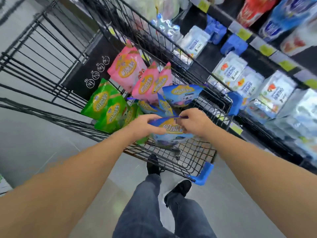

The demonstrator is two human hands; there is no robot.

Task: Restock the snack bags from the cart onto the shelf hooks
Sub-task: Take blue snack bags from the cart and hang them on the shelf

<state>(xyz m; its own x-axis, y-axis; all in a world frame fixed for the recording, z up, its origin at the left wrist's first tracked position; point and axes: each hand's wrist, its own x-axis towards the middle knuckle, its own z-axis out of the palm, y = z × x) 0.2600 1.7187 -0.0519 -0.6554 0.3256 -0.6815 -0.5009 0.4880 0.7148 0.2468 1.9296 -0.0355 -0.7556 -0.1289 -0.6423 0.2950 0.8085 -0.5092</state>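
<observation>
From the head view, the step in hand looks like the pick-up: both hands are down in the wire cart (197, 162) and have one blue snack bag (169, 130) between them, not yet carried toward the shelf. The left hand (143, 125) has its fingers curled over the bag's upper left edge, so that grip is closed on it; the right hand (194, 121) pinches the top seam at the right, thumb and fingers closed on the crinkled strip. The bag sits just above the cart's mesh floor, near the handle end. Behind it more blue bags (181, 94) stand loosely, with pink bags (127, 67) and green bags (106, 104) leaning further in. All are glossy, puffed plastic pouches with flat sealed tops and yellow oval labels; they should be light and slippery, and will rustle and deform under pressure. The cart is thin black wire with blue plastic corner bumpers (204, 174). To the right, shelves (267, 48) carry soft white wrapped packs; no hooks can be made out here. The next move likely calls for lifting the bag clear of the wire and finding its hang hole.
</observation>
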